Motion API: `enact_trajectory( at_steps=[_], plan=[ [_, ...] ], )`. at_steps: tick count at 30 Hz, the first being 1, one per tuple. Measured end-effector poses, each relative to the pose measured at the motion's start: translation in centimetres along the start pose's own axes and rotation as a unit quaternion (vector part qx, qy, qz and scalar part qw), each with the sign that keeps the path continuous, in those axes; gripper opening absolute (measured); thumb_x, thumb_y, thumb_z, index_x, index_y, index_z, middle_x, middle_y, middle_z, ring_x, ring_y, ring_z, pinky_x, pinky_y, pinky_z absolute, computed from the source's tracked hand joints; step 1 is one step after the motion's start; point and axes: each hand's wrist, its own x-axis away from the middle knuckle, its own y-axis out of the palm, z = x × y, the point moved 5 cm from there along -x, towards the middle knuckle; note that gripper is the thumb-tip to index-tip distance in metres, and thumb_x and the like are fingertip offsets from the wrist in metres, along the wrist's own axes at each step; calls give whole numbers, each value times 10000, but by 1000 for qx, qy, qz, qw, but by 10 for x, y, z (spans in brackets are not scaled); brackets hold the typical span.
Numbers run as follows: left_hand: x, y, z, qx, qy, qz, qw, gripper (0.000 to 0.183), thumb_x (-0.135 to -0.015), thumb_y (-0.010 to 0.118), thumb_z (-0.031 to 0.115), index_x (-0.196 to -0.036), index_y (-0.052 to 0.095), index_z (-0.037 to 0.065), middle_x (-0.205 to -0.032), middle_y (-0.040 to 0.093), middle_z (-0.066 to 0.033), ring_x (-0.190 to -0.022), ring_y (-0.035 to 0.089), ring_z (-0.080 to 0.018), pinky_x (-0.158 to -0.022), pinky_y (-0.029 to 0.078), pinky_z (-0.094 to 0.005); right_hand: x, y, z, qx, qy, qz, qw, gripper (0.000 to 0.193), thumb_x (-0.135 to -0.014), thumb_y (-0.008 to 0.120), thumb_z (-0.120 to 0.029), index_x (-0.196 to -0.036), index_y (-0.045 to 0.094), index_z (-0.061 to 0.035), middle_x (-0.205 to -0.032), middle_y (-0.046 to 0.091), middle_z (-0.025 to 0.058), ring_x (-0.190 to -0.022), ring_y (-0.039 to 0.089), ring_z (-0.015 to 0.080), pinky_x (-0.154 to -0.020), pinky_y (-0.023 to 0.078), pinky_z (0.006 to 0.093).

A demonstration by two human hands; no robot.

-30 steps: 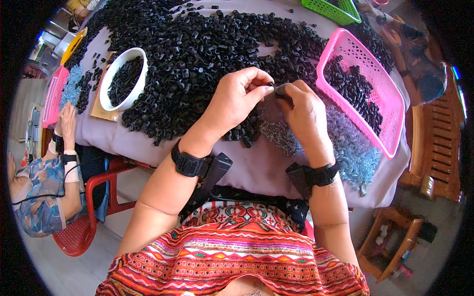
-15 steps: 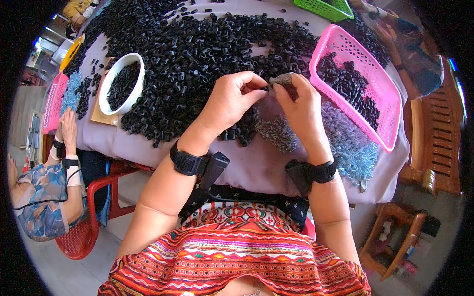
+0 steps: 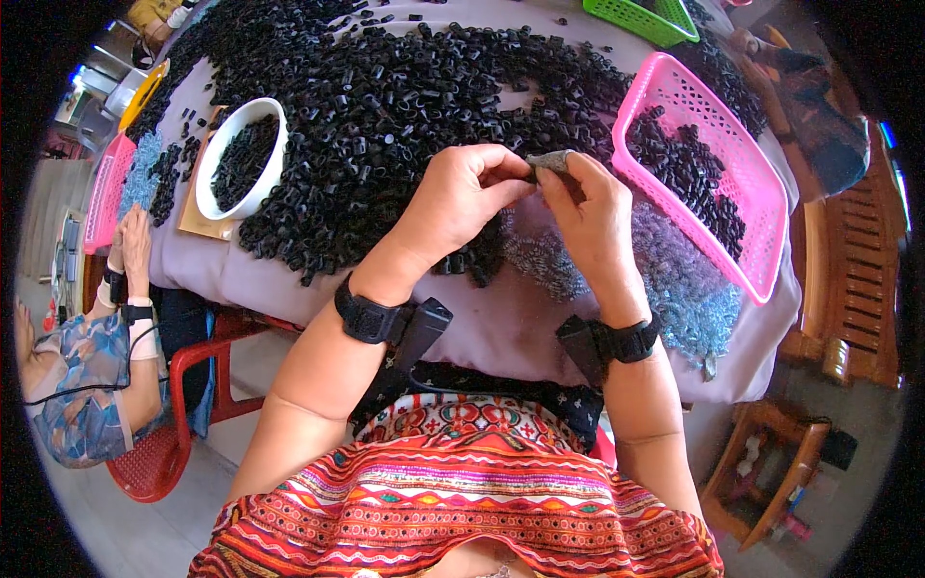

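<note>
My left hand [image 3: 464,200] and my right hand [image 3: 590,210] meet above the table, fingertips pinched together on a small black plastic piece [image 3: 545,163]. My right thumb wears a grey finger cover. Under the hands spreads a large heap of small black plastic pieces [image 3: 385,106]. A pile of small silvery-blue metal parts [image 3: 674,279] lies just right of my right hand. Both wrists carry black bands.
A pink basket [image 3: 761,193] with black pieces stands at the right, a green basket [image 3: 646,19] at the back. A white bowl [image 3: 241,159] of black pieces sits at the left. Another person [image 3: 87,385] sits at the left on a red chair [image 3: 183,424]. Wooden chairs [image 3: 848,289] stand at the right.
My hands have stayed together over the heap, shifting slightly while the fingertips work on the small piece. The person at the left has moved their hands a little.
</note>
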Motion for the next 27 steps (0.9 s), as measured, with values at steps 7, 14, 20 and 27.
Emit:
enact_trajectory(
  at_steps=[7,14,20,27],
  plan=[
    [2,-1,5,-11,8,-9,1000,140,-908,710,37,-1032,717,-28,-879,721,-22,-787,643,-72,-746,539,-235,1,1,2,-28,26,-16,999,119,-894,671,-83,-891,617,23,-759,614,196,-620,574,280,-604,485,370],
    [1,0,4,2,1,-6,1000,137,-905,709,31,-1029,715,-26,-870,716,-19,-783,637,-70,-737,533,-237,1,1,7,-53,48,-14,997,125,-882,684,-88,-910,628,21,-761,624,196,-625,586,244,-609,496,355],
    [2,-1,6,-16,21,-3,1000,130,-904,706,27,-1023,715,-23,-869,710,-7,-779,632,-64,-726,526,-232,2,2,2,-49,29,-9,998,128,-872,698,-90,-929,648,13,-767,629,169,-635,585,221,-609,491,344],
    [0,-2,2,83,-16,-16,996,145,-927,696,65,-1050,710,-10,-902,715,-19,-806,646,-74,-744,535,-233,1,3,0,-75,24,-4,997,102,-882,683,-56,-953,666,15,-779,605,148,-654,581,212,-608,480,327]
  ],
)
